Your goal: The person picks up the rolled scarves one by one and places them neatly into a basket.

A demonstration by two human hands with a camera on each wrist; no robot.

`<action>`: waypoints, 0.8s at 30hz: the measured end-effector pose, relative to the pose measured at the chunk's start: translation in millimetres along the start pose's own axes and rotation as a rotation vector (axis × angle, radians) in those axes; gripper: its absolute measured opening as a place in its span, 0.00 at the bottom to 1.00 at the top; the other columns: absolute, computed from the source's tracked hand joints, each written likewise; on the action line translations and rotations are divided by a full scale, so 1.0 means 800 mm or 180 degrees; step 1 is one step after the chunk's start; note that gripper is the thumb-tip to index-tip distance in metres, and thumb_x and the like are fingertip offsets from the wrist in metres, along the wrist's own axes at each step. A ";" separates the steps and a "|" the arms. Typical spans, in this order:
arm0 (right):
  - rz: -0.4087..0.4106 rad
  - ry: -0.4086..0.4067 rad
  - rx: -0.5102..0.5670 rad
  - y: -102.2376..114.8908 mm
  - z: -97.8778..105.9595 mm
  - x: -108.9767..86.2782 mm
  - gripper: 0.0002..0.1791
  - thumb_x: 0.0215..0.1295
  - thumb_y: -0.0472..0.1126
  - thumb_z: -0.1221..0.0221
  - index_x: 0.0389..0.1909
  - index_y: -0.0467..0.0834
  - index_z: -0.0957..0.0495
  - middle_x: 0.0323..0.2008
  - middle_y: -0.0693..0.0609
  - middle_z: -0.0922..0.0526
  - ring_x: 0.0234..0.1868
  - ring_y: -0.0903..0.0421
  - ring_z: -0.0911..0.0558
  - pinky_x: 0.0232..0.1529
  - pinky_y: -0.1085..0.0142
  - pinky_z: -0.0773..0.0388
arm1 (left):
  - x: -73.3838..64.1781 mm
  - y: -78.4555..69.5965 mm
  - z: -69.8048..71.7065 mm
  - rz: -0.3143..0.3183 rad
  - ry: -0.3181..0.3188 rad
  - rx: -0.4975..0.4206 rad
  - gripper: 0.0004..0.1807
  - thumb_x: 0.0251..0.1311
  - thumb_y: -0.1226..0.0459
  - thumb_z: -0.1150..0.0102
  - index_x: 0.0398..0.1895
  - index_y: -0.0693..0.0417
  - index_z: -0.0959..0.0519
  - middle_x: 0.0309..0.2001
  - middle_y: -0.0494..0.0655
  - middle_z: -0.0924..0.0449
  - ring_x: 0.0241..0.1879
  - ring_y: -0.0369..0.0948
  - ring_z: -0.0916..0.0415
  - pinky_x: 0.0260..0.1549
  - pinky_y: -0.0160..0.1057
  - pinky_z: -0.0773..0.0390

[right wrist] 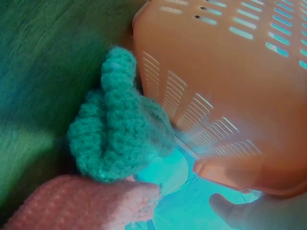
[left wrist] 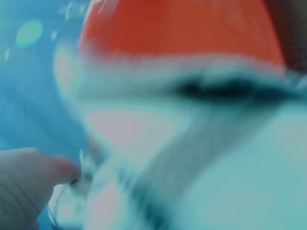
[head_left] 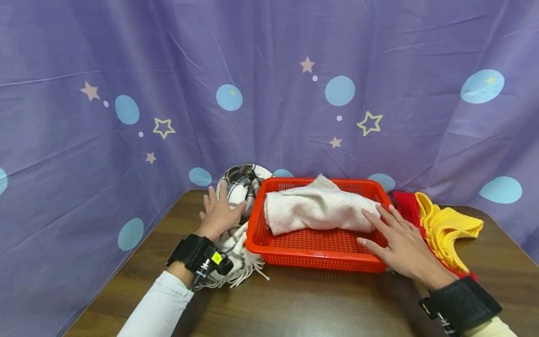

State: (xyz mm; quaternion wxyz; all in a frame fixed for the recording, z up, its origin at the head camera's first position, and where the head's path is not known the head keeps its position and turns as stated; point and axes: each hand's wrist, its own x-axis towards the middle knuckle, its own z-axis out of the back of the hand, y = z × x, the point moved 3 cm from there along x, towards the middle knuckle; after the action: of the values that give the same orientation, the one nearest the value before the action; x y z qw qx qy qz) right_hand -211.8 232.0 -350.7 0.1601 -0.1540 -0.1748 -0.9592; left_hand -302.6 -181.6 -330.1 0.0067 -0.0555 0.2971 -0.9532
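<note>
A red plastic basket [head_left: 313,260] stands mid-table with a rolled cream cloth [head_left: 320,210] lying across it. My left hand [head_left: 220,213], fingers spread, rests over a bunched plaid scarf [head_left: 236,245] with fringe, left of the basket. The left wrist view is blurred, showing pale scarf cloth and the orange-red basket [left wrist: 187,28]. My right hand [head_left: 404,245] has its fingers extended over the basket's right rim, fingertips near the cloth's right end; contact cannot be told. Beside that hand lies a folded yellow knit scarf [head_left: 442,229] over red knit fabric [head_left: 406,206].
A ribbed cream knit piece [head_left: 323,181] sticks up behind the roll. Along the back and left of the brown wooden table [head_left: 320,304] hangs a purple curtain [head_left: 269,56] with stars and dots. Knit fabric [right wrist: 120,129] crowds the basket's side in the colour-tinted right wrist view.
</note>
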 end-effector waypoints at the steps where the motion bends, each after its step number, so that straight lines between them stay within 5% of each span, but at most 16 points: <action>1: -0.0011 0.0008 -0.0003 0.000 0.000 0.000 0.43 0.65 0.65 0.41 0.77 0.53 0.39 0.76 0.35 0.42 0.76 0.30 0.49 0.63 0.27 0.48 | 0.005 0.007 0.000 0.0112 0.0128 -0.0068 0.58 0.66 0.42 0.43 0.82 0.50 0.72 0.78 0.69 0.81 0.75 0.70 0.78 0.66 0.76 0.61; 5: -0.0017 0.0015 0.0002 -0.001 -0.001 0.001 0.44 0.64 0.66 0.40 0.78 0.54 0.40 0.76 0.35 0.43 0.75 0.28 0.50 0.61 0.25 0.48 | 0.021 0.025 -0.012 0.0403 0.0587 -0.0240 0.71 0.58 0.45 0.32 0.78 0.51 0.84 0.73 0.76 0.88 0.72 0.77 0.69 0.67 0.70 0.48; 10: -0.0029 0.0037 -0.0004 -0.001 0.000 0.002 0.45 0.64 0.66 0.40 0.78 0.55 0.41 0.76 0.34 0.43 0.74 0.25 0.50 0.60 0.24 0.48 | 0.033 0.039 -0.035 0.0533 0.0575 -0.0176 0.74 0.55 0.48 0.29 0.76 0.51 0.86 0.72 0.82 0.84 0.69 0.80 0.56 0.64 0.71 0.42; 15: -0.0004 0.0026 -0.0040 0.000 0.002 0.003 0.44 0.64 0.66 0.40 0.78 0.55 0.40 0.75 0.33 0.42 0.74 0.26 0.48 0.59 0.24 0.46 | 0.038 0.049 -0.039 0.0526 0.0438 0.0056 0.71 0.56 0.53 0.29 0.78 0.51 0.82 0.70 0.87 0.56 0.67 0.81 0.50 0.62 0.73 0.41; 19: 0.0020 0.0013 -0.0056 0.000 0.003 0.003 0.44 0.64 0.66 0.40 0.77 0.55 0.39 0.74 0.33 0.40 0.73 0.25 0.46 0.58 0.23 0.45 | 0.042 0.050 -0.042 0.0479 0.0298 0.0247 0.67 0.54 0.54 0.30 0.80 0.55 0.74 0.60 0.84 0.33 0.58 0.79 0.34 0.57 0.68 0.32; 24: -0.0003 0.0056 -0.0024 0.000 0.001 0.002 0.44 0.64 0.66 0.40 0.77 0.54 0.39 0.74 0.32 0.39 0.73 0.25 0.46 0.59 0.23 0.45 | 0.044 0.051 -0.045 0.0486 0.0121 0.0284 0.58 0.55 0.60 0.33 0.81 0.56 0.62 0.51 0.80 0.24 0.46 0.72 0.22 0.46 0.62 0.22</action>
State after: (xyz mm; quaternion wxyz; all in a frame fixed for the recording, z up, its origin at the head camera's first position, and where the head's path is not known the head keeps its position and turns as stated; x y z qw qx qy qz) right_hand -213.2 231.7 -349.4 0.1606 -0.1460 -0.1698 -0.9613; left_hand -342.0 -196.3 -379.2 0.0761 -0.0142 0.2577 -0.9631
